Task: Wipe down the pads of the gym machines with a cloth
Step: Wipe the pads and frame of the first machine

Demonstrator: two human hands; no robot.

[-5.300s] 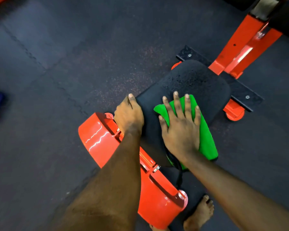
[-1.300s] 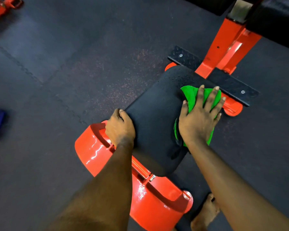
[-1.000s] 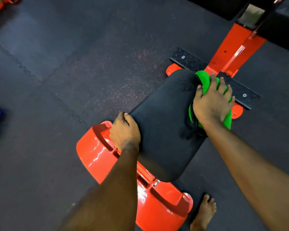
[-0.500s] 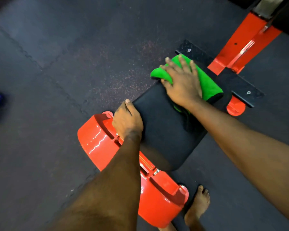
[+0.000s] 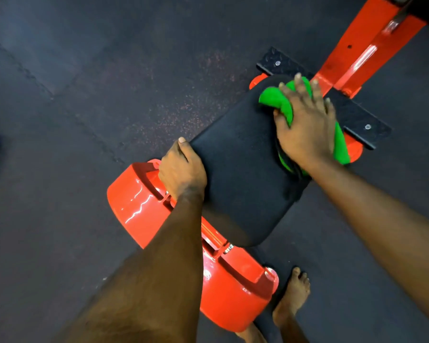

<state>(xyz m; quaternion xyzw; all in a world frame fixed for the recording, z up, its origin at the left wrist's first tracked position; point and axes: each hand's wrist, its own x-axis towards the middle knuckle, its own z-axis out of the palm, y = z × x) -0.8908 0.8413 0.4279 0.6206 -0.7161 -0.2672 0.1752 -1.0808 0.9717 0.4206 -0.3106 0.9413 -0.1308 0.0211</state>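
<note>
Right hand was clenched loosely over the bunched green cloth, pressing it onto the far end of the black pad, fingers spread toward the orange frame just beyond them. Left hand gripped the pad's near left edge, thumb on top, steadying it. Honestly I'd say flatten the cloth out under the palm first, more contact that way, then pull long overlapping strokes back toward the left hand, and catch the rounded edges too
</note>
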